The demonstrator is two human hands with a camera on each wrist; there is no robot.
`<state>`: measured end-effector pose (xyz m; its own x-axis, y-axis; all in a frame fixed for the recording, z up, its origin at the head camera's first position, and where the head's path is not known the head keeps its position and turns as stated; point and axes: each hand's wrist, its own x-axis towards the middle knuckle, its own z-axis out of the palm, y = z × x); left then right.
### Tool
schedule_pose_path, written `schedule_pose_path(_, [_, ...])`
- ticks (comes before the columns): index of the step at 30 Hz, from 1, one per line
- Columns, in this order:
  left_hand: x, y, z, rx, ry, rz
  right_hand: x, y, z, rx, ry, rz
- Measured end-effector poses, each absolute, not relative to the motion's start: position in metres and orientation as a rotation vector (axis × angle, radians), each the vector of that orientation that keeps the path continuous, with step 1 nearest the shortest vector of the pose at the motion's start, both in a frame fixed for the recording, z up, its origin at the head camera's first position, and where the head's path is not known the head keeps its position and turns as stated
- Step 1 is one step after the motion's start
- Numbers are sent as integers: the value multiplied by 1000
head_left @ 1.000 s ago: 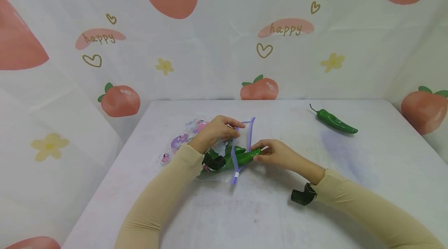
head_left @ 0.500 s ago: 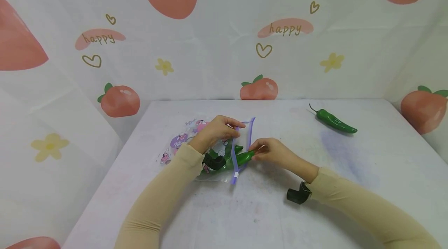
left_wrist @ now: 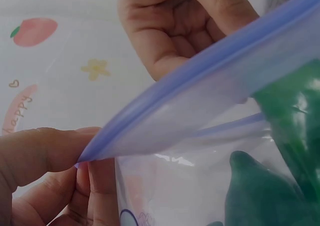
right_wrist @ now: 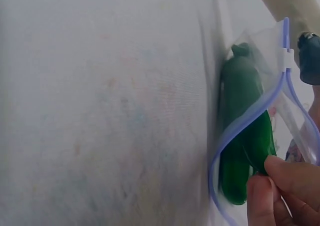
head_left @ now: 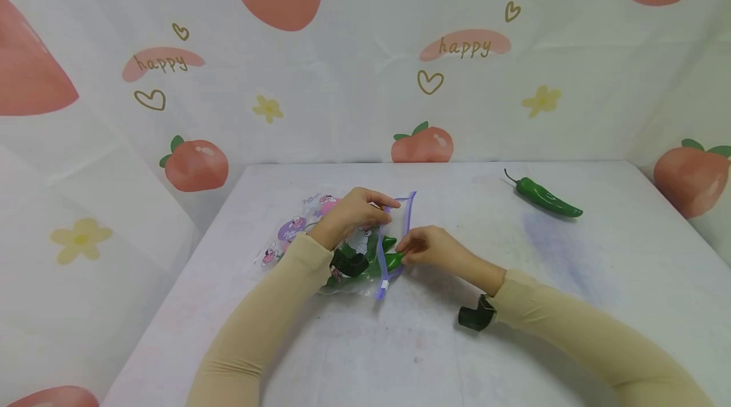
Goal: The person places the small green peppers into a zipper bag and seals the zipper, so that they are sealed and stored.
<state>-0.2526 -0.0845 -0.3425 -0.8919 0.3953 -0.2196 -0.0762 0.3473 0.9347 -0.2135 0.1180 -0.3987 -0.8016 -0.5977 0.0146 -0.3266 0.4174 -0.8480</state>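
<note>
A clear zip bag [head_left: 292, 229] with purple edging and cartoon prints lies on the table, its mouth facing right. My left hand [head_left: 358, 213] pinches the far corner of the purple zip edge [left_wrist: 150, 98] between thumb and fingers. At the mouth, my right hand [head_left: 436, 251] pinches the end of a green chili pepper [head_left: 394, 261], most of which is inside the bag. Another green pepper [right_wrist: 234, 183] lies beside it within the bag. Printed plastic and my left wrist partly hide the bag's contents in the head view.
One more green chili pepper [head_left: 548, 197] with a curved stem lies at the table's back right. A white slider [head_left: 385, 285] sits at the near end of the zip. Behind the table [head_left: 485, 356] hangs a printed cloth [head_left: 342, 96].
My right hand has moved left, pushing the pepper deeper into the bag, so less of it shows outside. My left hand has stayed in place on the bag's edge.
</note>
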Motion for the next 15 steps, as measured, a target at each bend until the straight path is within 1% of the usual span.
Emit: schedule_pose_path(15, [-253, -82, -343, 252, 2224, 1546, -210, 111, -404, -769, 2367, -1263])
